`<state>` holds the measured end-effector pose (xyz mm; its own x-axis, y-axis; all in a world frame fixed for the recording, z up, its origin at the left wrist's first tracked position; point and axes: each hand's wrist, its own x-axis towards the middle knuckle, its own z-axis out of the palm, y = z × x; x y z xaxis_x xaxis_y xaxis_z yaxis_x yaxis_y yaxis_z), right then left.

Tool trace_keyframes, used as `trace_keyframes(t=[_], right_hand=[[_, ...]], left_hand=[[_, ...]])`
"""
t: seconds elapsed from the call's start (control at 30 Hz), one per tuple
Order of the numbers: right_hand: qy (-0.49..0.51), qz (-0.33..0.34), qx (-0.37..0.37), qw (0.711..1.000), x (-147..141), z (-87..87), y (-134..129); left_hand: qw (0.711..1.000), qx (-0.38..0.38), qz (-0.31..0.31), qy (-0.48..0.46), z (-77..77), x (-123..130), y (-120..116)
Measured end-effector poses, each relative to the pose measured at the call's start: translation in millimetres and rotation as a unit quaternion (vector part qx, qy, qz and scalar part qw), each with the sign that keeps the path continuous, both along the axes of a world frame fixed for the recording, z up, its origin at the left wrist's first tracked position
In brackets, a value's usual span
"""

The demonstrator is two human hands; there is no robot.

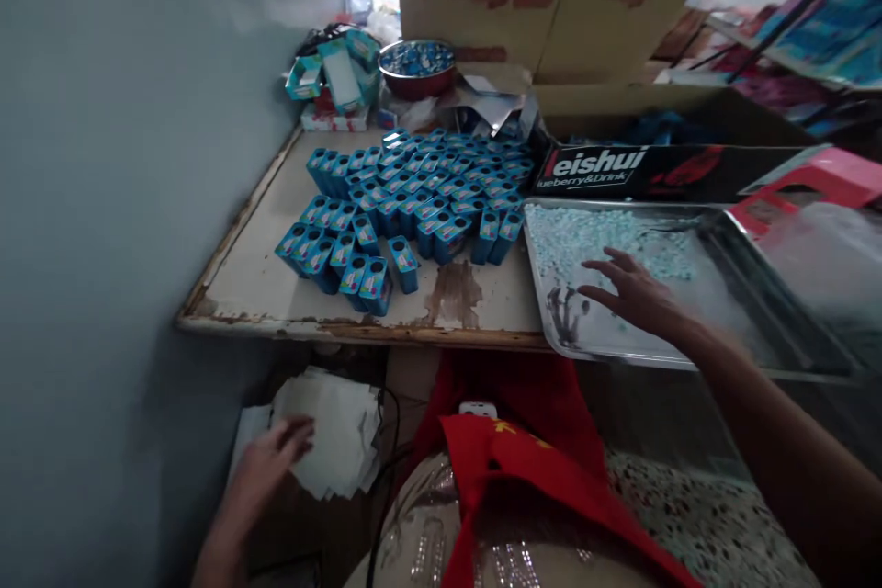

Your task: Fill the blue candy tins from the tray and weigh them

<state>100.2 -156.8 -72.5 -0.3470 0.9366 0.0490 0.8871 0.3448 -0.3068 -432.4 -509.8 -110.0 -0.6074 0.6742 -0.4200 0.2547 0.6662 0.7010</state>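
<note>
My right hand [638,299] hovers over the metal tray [689,331], fingers spread and holding nothing. Small pale blue pellets [585,234] lie scattered across the tray's far left part. My left hand [272,455] is low beside the table, slightly blurred, its fingers loosely bent and apart with nothing visible in them. Behind that hand is a stack of white paper sheets [334,432]. Many small blue boxes [376,280] with round holes in their tops stand upright in a cluster on the worn white table [238,280].
At the back sit a red bowl [417,84] of small blue-and-white pieces and a heap of opened turquoise packaging [341,78]. A black-fronted carton [613,170] stands behind the tray, with a pink box [827,179] at right. A wall [103,202] closes off the left.
</note>
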Motion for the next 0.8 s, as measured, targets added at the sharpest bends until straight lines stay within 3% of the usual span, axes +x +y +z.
trace_keyframes(t=[0.1,0.17,0.27,0.33,0.4,0.57,0.7,0.8], right_hand=[[0.031,-0.004,0.01,0.999,1.8,-13.6,-4.2],[0.064,0.009,0.041,0.997,-2.5,-20.5,-4.9],[0.118,0.047,0.067,0.99,-24.1,-19.8,-3.2],[0.157,0.075,0.048,0.984,-45.8,-12.4,4.1],[0.202,0.063,0.014,0.977,-65.6,-4.8,20.4],[0.239,-0.072,-0.058,0.967,-90.0,-2.5,64.8],[0.268,-0.037,-0.143,0.952,-114.6,-15.6,66.6],[0.31,-0.023,-0.159,0.937,-141.8,-31.3,58.5]], left_hand=[[0.965,0.201,0.12,0.12,6.8,-40.8,40.5],[0.928,0.283,0.139,0.198,7.4,-54.3,75.2],[0.919,0.269,0.068,0.281,1.0,-49.2,125.3],[0.92,0.248,0.009,0.304,-8.2,-27.8,151.5],[0.918,0.249,-0.02,0.308,-19.0,1.6,170.6],[0.915,0.264,0.003,0.306,-38.6,57.0,199.1],[0.911,0.27,0.043,0.308,-41.7,66.3,215.9],[0.918,0.239,0.073,0.307,-38.6,68.1,226.9]])
